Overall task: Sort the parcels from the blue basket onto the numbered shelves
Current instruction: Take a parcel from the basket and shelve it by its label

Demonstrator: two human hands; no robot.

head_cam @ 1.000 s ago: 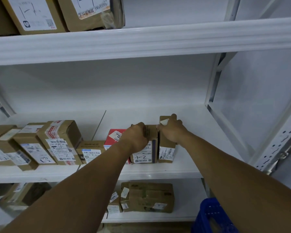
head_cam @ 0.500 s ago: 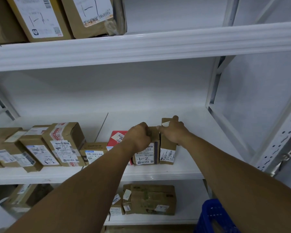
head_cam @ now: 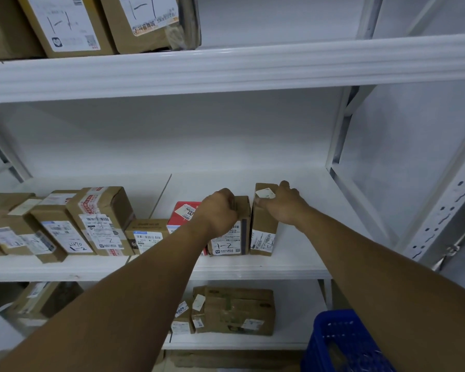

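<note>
On the white metal middle shelf [head_cam: 301, 253], a row of brown cardboard parcels runs from the left edge, among them a tape-wrapped box [head_cam: 102, 218] with "1-2" handwritten on its label, then a low brown carton [head_cam: 145, 234] and a red box [head_cam: 184, 213]. Just right of the red box, the left hand [head_cam: 219, 210] has its fingers curled over the top of a brown cardboard parcel [head_cam: 230, 242] also labelled "1-2". Touching its right side stands a narrow upright cardboard parcel [head_cam: 263, 226], which the right hand [head_cam: 283, 206] grasps at the top, thumb on the near edge. A blue plastic basket [head_cam: 338, 342] sits low on the right, below the shelf.
</note>
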